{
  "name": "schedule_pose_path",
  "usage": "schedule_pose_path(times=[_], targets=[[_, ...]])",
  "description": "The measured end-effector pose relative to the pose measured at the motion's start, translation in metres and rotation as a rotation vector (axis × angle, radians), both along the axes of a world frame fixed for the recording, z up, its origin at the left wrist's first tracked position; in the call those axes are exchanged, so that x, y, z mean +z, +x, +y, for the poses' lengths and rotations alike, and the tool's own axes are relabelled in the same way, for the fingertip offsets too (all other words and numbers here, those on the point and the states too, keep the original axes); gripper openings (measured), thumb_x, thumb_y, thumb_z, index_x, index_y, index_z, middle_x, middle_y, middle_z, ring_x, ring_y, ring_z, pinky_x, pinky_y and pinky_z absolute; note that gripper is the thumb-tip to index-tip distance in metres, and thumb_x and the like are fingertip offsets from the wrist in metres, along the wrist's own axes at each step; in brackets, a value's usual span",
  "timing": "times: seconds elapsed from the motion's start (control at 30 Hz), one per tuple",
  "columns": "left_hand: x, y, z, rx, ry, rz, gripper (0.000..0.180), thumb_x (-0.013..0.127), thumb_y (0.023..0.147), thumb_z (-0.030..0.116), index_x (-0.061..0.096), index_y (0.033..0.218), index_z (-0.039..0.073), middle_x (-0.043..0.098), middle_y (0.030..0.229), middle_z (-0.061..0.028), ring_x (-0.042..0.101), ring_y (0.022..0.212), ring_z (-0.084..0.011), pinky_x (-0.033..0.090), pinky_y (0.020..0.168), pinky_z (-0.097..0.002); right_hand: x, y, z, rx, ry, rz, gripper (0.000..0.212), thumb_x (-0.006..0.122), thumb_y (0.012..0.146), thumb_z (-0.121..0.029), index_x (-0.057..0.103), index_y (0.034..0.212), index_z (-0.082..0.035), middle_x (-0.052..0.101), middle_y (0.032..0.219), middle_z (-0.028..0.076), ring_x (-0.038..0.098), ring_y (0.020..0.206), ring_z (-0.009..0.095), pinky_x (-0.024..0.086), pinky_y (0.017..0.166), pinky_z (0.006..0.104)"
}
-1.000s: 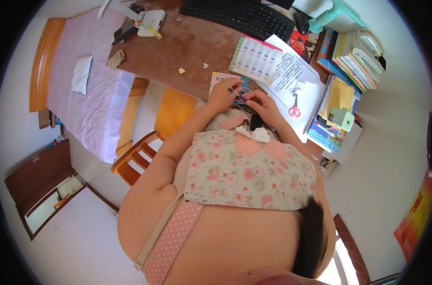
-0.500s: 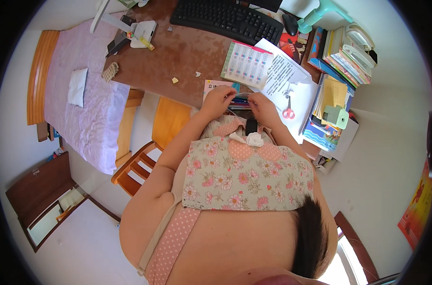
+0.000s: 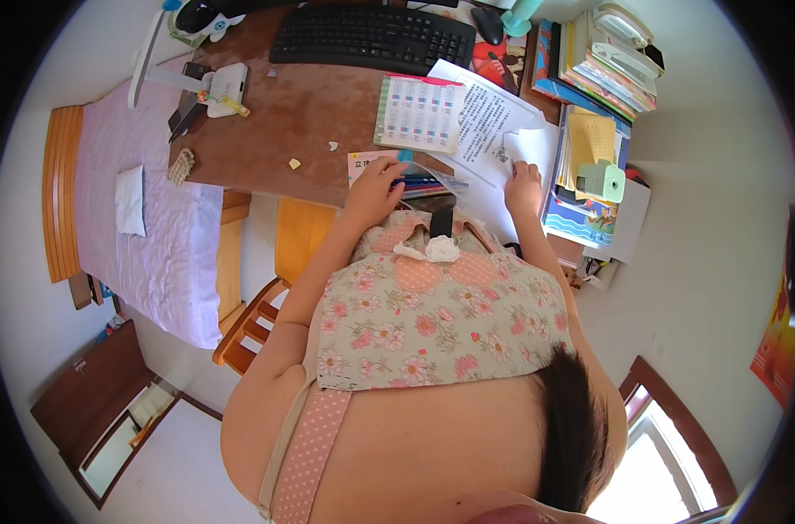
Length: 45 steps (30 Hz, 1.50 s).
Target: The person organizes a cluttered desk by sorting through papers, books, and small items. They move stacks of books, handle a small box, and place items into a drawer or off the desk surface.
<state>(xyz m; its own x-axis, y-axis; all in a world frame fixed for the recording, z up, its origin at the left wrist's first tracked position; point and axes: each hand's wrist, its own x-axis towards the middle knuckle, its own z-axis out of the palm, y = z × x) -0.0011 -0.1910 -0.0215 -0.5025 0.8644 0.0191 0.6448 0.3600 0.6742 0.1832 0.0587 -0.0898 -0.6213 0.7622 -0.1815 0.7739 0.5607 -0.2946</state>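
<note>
At the desk's near edge, my left hand grips the rim of a clear plastic pouch. Several pens show through or beside it. A booklet with a pale cover lies partly under that hand. To the right, my right hand rests over white paper with its fingers curled down where pink-handled scissors lay. Only a small grey part, apparently of the scissors' blades, shows beside the fingertips; the handles are hidden.
A calendar card and printed sheets lie ahead, below a black keyboard and mouse. At right stand stacked books and a green pencil sharpener. Small scraps dot the desk. A wooden chair stands left.
My right hand has left the pouch and moved right onto the scissors, covering their handles. My left hand stays at the pouch. The whole view has shifted slightly.
</note>
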Motion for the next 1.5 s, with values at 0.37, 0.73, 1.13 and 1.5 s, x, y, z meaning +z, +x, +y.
schedule_pose_path(times=[0.37,0.73,1.13,1.5], targets=[[-0.006,-0.002,0.001,0.013,-0.014,-0.111,0.037,0.057,0.081,0.01,0.054,0.118,0.007,0.052,0.113,-0.0121,0.053,0.104,-0.0295,0.046,0.085,-0.0355,0.058,-0.01,-0.005,-0.15,-0.372,0.487,0.016,0.064,0.074,-0.011,0.06,0.079,0.004,0.061,0.069,0.008,0.061,0.062,0.018,0.048,0.059,0.03],[-0.007,-0.006,0.003,-0.005,0.024,-0.128,0.038,0.054,0.08,0.004,0.054,0.117,0.008,0.053,0.112,-0.0128,0.054,0.101,-0.0306,0.046,0.084,-0.0351,0.097,-0.076,-0.088,0.674,-0.355,0.487,0.015,0.061,0.072,-0.005,0.06,0.087,-0.002,0.058,0.083,0.012,0.06,0.077,0.027,0.05,0.067,0.0357],[-0.009,-0.009,-0.008,-0.014,0.054,-0.123,0.028,0.057,0.079,0.004,0.058,0.107,0.007,0.054,0.112,-0.0119,0.054,0.104,-0.0295,0.045,0.087,-0.0349,0.086,-0.053,-0.052,0.652,-0.399,0.277,0.037,0.067,0.075,-0.016,0.058,0.111,-0.007,0.055,0.11,0.01,0.052,0.105,0.031,0.043,0.089,0.0376],[0.015,-0.014,-0.028,-0.142,-0.043,-0.303,0.051,0.068,0.074,0.005,0.054,0.122,0.013,0.054,0.123,-0.0121,0.051,0.112,-0.0273,0.041,0.096,-0.0364,0.067,0.002,-0.034,0.689,-0.676,0.357,0.043,0.067,0.069,-0.004,0.061,0.111,-0.009,0.052,0.125,0.009,0.046,0.114,0.029,0.038,0.098,0.0365]])
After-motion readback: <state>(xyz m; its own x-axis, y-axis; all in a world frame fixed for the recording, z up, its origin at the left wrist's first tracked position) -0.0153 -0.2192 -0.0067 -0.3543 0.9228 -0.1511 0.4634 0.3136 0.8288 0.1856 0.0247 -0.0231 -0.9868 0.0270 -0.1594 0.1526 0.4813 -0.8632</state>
